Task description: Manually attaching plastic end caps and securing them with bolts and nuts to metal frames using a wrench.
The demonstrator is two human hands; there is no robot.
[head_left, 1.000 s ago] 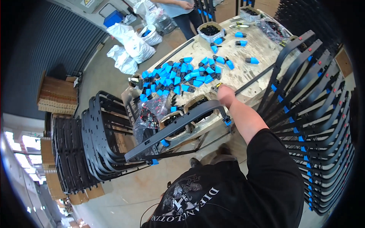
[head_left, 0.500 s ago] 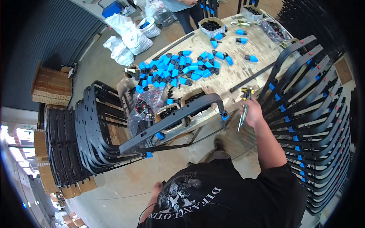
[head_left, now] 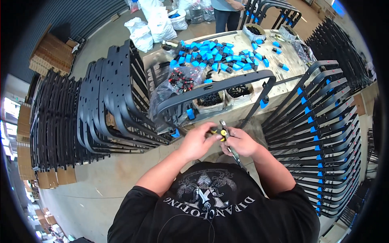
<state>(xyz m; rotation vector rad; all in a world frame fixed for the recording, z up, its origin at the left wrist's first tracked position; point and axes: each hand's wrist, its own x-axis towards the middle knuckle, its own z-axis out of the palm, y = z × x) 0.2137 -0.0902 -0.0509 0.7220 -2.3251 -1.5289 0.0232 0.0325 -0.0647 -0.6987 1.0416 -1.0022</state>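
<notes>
Close to my chest, both hands come together on a long metal hand tool (head_left: 235,154) with a yellow-and-black part (head_left: 223,134) near its upper end. My right hand (head_left: 243,143) is closed round the metal shaft. At the yellow-and-black part, my left hand (head_left: 197,141) has thumb and fingers pinched on it; its exact kind cannot be made out. Just beyond the hands stands a black bent-tube frame (head_left: 219,85), leaning against the workbench. A blue-and-black clip (head_left: 263,103) sits on its right leg and a blue piece (head_left: 175,133) near its lower left.
The wooden workbench (head_left: 279,91) carries many blue-and-black clips (head_left: 210,50), tubs of small black parts (head_left: 209,101) and a plastic bag of red-and-black pieces (head_left: 181,79). Black frames stand stacked at left (head_left: 97,93) and right (head_left: 320,141). Another person (head_left: 227,18) stands beyond the bench.
My left hand has come up from my side to the tool. My right hand has drawn the tool in from the right to the middle. The view has shifted too.
</notes>
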